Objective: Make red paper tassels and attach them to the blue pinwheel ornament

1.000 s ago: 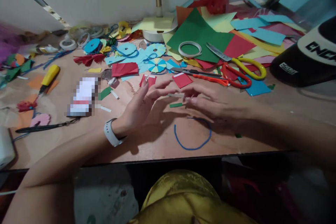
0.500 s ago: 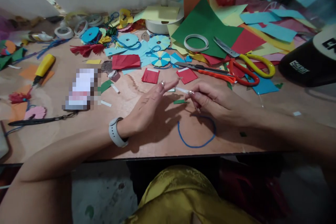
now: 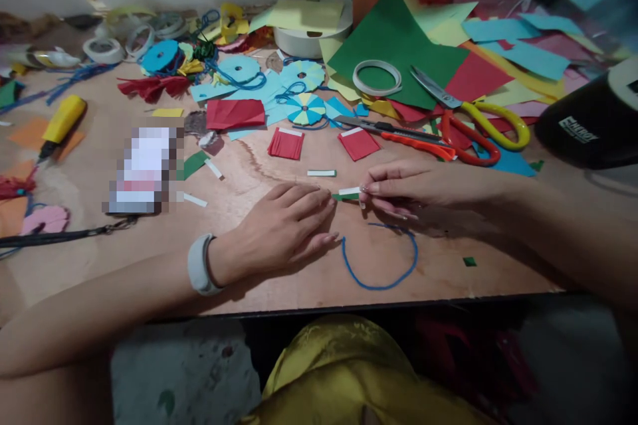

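Note:
My right hand (image 3: 403,189) pinches one end of a short white tape strip (image 3: 349,190) between thumb and fingertips. The strip lies over or just above a narrow green paper strip (image 3: 343,197). Palm down on the table, my left hand (image 3: 284,222) has its fingers stretched out, its fingertips at the green strip's left end. Below the hands lies a curved piece of blue cord (image 3: 379,287). Another green strip topped with white tape (image 3: 321,173) rests just beyond. Two small red fringed papers (image 3: 286,144), each with a white band, lie farther back.
Scissors (image 3: 468,113) and an orange cutter knife (image 3: 399,136) lie at the back right, by a tape roll (image 3: 377,78) and coloured paper sheets (image 3: 399,46). A black cup (image 3: 588,119) stands at the right. On the left are a phone (image 3: 144,169) and a yellow-handled tool (image 3: 64,121).
My left hand has turned palm down and lowered to the table by the green strip. My right hand has brought the white tape strip down onto or just above the green strip.

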Motion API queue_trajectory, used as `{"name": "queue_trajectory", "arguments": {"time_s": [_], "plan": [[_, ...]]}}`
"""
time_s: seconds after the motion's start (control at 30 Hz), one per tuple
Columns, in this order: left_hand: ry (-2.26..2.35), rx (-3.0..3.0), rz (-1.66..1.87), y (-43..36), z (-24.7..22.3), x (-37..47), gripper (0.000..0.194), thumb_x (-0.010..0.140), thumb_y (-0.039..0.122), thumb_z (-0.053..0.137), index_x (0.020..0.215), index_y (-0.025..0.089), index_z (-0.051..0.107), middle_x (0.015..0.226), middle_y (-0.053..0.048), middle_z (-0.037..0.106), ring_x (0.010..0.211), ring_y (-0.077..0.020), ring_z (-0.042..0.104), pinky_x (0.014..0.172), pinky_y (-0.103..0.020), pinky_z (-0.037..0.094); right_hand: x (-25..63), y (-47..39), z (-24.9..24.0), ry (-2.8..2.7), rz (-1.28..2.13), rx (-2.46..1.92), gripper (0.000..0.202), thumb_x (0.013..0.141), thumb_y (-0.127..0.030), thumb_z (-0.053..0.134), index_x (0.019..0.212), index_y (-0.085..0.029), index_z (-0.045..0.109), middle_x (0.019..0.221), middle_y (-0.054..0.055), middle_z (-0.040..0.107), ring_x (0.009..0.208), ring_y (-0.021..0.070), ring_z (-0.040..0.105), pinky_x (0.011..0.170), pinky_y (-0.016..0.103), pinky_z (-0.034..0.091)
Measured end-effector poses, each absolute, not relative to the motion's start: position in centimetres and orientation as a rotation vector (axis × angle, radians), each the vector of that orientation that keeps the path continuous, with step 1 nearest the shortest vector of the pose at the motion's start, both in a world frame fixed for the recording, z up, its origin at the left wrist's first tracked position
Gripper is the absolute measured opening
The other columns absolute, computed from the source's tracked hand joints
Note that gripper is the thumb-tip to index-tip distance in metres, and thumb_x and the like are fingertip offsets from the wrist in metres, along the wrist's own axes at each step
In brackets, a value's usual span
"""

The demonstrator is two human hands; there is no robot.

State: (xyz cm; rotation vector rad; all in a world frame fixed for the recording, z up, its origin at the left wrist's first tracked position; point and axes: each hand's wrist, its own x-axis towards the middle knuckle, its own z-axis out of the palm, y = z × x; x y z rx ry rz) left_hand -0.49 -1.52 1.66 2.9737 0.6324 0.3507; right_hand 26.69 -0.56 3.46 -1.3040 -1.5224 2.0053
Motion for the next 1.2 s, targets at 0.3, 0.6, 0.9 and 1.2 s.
{"name": "queue_trajectory", "arguments": {"time_s": [0.3, 0.6, 0.9, 1.2], "plan": [[0.641, 3.051, 0.397, -1.7, 1.3, -0.5, 0.047, 0.103, 0.048, 0.05, 0.128, 0.011, 0.063, 0.134, -0.014, 0.067, 0.12, -0.0291, 0.063, 0.104, -0.044, 0.048, 25.9, -0.3, 3.8, -1.426, 2.065, -1.324, 0.019, 0.091, -0.034, 0.067, 0.08, -0.019, 0.068, 0.059, 0.0, 0.055, 0.048, 0.009, 0.042, 0.042, 0.022, 0.028], [0.679, 3.032, 0.371, -1.8, 1.2, -0.6, 0.045, 0.102, 0.05, 0.051, 0.128, 0.015, 0.064, 0.136, -0.013, 0.066, 0.122, -0.0289, 0.062, 0.106, -0.045, 0.047, 25.9, 0.1, 3.1, -1.416, 2.09, -1.35, 0.018, 0.089, -0.033, 0.067, 0.078, -0.019, 0.068, 0.059, -0.001, 0.054, 0.048, 0.0078, 0.041, 0.042, 0.02, 0.027], [0.673, 3.056, 0.352, -1.9, 1.3, -0.5, 0.044, 0.103, 0.048, 0.05, 0.125, 0.013, 0.066, 0.136, -0.013, 0.066, 0.122, -0.0285, 0.062, 0.106, -0.043, 0.047, 25.5, 0.0, 3.4, -1.387, 2.094, -1.419, 0.025, 0.093, -0.036, 0.063, 0.079, -0.016, 0.067, 0.054, -0.001, 0.052, 0.043, 0.0065, 0.036, 0.039, 0.02, 0.021], [0.669, 3.02, 0.349, -1.7, 1.1, -0.7, 0.044, 0.103, 0.047, 0.05, 0.13, 0.016, 0.065, 0.14, -0.012, 0.065, 0.126, -0.0292, 0.061, 0.108, -0.046, 0.047, 26.0, 0.2, 2.8, -1.451, 2.096, -1.341, 0.02, 0.092, -0.035, 0.065, 0.083, -0.017, 0.069, 0.057, -0.002, 0.053, 0.045, 0.0068, 0.035, 0.04, 0.021, 0.022]]}}
